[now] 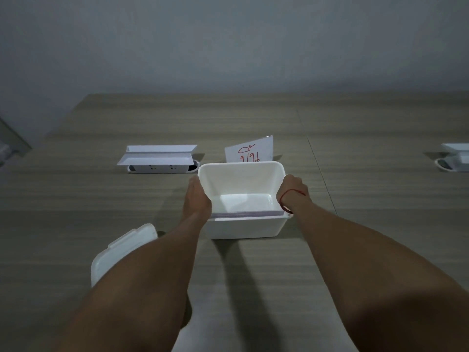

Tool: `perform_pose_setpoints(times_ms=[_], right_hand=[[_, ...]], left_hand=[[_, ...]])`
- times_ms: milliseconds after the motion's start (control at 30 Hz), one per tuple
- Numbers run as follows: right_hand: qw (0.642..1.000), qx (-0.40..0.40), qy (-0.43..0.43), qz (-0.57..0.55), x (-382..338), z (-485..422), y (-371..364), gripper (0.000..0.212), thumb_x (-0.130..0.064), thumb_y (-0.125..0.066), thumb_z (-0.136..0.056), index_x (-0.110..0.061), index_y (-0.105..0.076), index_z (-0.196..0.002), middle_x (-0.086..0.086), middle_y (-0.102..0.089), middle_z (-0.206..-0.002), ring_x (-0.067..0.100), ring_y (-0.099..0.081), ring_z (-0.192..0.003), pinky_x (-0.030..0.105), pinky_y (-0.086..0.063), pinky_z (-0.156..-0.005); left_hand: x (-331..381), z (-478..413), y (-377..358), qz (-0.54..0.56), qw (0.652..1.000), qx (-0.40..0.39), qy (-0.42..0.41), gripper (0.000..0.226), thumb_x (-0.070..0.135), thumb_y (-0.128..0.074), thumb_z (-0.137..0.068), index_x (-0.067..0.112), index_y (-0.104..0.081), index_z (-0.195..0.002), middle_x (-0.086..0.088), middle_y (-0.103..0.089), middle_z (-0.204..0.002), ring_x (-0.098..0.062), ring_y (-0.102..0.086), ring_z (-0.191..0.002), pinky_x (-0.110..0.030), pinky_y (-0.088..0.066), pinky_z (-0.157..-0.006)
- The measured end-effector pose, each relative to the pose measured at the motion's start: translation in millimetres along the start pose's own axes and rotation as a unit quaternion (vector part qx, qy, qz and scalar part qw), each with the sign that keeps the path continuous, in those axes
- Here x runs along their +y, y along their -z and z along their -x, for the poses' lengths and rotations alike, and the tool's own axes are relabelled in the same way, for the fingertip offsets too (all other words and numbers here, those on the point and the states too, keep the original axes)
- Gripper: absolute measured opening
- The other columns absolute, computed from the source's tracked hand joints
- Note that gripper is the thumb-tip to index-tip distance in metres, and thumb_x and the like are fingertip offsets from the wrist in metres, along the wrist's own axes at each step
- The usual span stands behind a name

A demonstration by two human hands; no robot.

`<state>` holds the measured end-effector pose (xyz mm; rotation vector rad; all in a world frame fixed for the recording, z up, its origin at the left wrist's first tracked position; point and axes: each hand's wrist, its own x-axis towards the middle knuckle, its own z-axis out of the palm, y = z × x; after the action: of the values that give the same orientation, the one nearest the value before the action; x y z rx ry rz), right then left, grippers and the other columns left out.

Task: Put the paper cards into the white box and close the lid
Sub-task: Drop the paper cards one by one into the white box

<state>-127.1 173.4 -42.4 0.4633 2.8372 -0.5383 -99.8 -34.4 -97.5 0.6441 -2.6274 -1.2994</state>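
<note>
The white box (241, 181) stands open in the middle of the wooden table. A stack of paper cards (247, 214) lies inside it against the near wall, only its pale top edges showing. My left hand (198, 196) presses against the box's left side and my right hand (293, 191), with a red string on the wrist, holds the right side. The white lid (119, 250) lies flat on the table to the near left, partly hidden under my left forearm.
A folded white card with red writing (250, 149) stands just behind the box. A white pop-up socket unit (158, 158) sits at the back left, and another one (454, 157) at the right edge. A grey wall runs behind the table.
</note>
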Motion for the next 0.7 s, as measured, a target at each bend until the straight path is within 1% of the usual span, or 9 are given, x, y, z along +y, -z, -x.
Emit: perform_pose_setpoints(times_ms=[67, 167, 233, 300, 367, 500, 567, 633, 700], right_hand=[[1.000, -0.006, -0.003, 0.002, -5.8, -12.9, 3.0, 0.035, -0.003, -0.049, -0.092, -0.001, -0.056, -0.126, 0.017, -0.057, -0.133, 0.033, -0.056, -0.123, 0.034, -0.047, -0.098], [1.000, -0.027, -0.016, -0.005, -14.5, -32.1, 9.7, 0.036, -0.003, -0.052, -0.089, 0.000, -0.056, -0.126, 0.017, -0.058, -0.131, 0.033, -0.058, -0.121, 0.035, -0.048, -0.096], [0.999, -0.042, -0.010, -0.012, -21.9, -42.9, 15.1, 0.038, -0.004, -0.055, -0.085, -0.002, -0.056, -0.124, 0.016, -0.061, -0.127, 0.033, -0.061, -0.116, 0.037, -0.051, -0.093], [0.999, -0.049, 0.012, -0.013, -33.3, -55.9, 19.7, 0.045, -0.011, -0.057, -0.078, -0.007, -0.056, -0.123, 0.014, -0.062, -0.124, 0.033, -0.062, -0.113, 0.039, -0.052, -0.096], [0.998, -0.045, 0.041, -0.017, -48.9, -73.6, 22.7, 0.049, -0.017, -0.056, -0.077, -0.011, -0.052, -0.126, 0.012, -0.060, -0.127, 0.034, -0.058, -0.116, 0.043, -0.047, -0.101], [0.992, -0.031, 0.119, 0.027, -74.9, -104.9, 19.1, 0.042, -0.022, -0.052, -0.092, -0.019, -0.047, -0.134, 0.009, -0.054, -0.136, 0.031, -0.048, -0.129, 0.043, -0.031, -0.111], [0.986, -0.019, 0.156, 0.053, -84.4, -122.6, 12.3, 0.039, -0.017, -0.051, -0.093, -0.021, -0.049, -0.132, 0.006, -0.055, -0.137, 0.028, -0.047, -0.131, 0.043, -0.028, -0.114], [0.978, -0.013, 0.193, 0.074, -92.0, -139.0, 1.6, 0.043, -0.011, -0.048, -0.092, -0.021, -0.048, -0.135, 0.003, -0.051, -0.142, 0.024, -0.043, -0.135, 0.043, -0.024, -0.116], [0.971, -0.015, 0.220, 0.094, -99.1, -152.8, -9.3, 0.048, -0.008, -0.047, -0.092, -0.019, -0.045, -0.138, 0.004, -0.046, -0.146, 0.022, -0.038, -0.139, 0.044, -0.021, -0.118]], left_hand=[[4.7, -10.1, -1.8, -0.001, 1.000, -0.004, -0.006, 0.032, 0.013, -0.034, -0.091, 0.017, -0.052, -0.117, 0.002, -0.053, -0.107, -0.018, -0.052, -0.096, -0.030, -0.038, -0.077], [13.2, -22.6, -2.9, -0.007, 1.000, -0.003, 0.004, 0.034, 0.012, -0.032, -0.092, 0.014, -0.052, -0.118, -0.007, -0.058, -0.116, -0.020, -0.051, -0.091, -0.031, -0.040, -0.076], [16.8, -32.0, -3.6, -0.037, 0.999, 0.007, 0.019, 0.033, 0.014, -0.032, -0.096, 0.012, -0.051, -0.122, -0.010, -0.059, -0.118, -0.026, -0.054, -0.095, -0.031, -0.038, -0.076], [17.9, -43.8, -5.0, -0.090, 0.995, 0.016, 0.031, 0.033, 0.018, -0.031, -0.099, 0.008, -0.051, -0.124, -0.013, -0.060, -0.120, -0.032, -0.058, -0.105, -0.032, -0.038, -0.077], [18.3, -57.3, -8.2, -0.129, 0.991, 0.017, 0.035, 0.036, 0.022, -0.028, -0.101, 0.006, -0.052, -0.123, -0.016, -0.061, -0.120, -0.034, -0.059, -0.108, -0.033, -0.039, -0.077], [19.7, -76.0, -13.1, -0.141, 0.989, 0.005, 0.038, 0.044, 0.032, -0.023, -0.101, 0.009, -0.050, -0.128, -0.016, -0.064, -0.118, -0.035, -0.060, -0.109, -0.041, -0.047, -0.089], [21.4, -88.1, -15.0, -0.135, 0.990, -0.001, 0.046, 0.048, 0.036, -0.021, -0.101, 0.008, -0.052, -0.124, -0.017, -0.064, -0.118, -0.036, -0.060, -0.110, -0.042, -0.047, -0.091], [23.1, -99.9, -17.3, -0.128, 0.991, -0.008, 0.050, 0.053, 0.036, -0.018, -0.102, 0.004, -0.056, -0.118, -0.020, -0.064, -0.117, -0.038, -0.060, -0.109, -0.043, -0.048, -0.092], [25.6, -107.2, -20.2, -0.123, 0.991, -0.011, 0.047, 0.054, 0.034, -0.017, -0.102, 0.003, -0.058, -0.118, -0.022, -0.064, -0.118, -0.039, -0.059, -0.111, -0.044, -0.048, -0.094]])
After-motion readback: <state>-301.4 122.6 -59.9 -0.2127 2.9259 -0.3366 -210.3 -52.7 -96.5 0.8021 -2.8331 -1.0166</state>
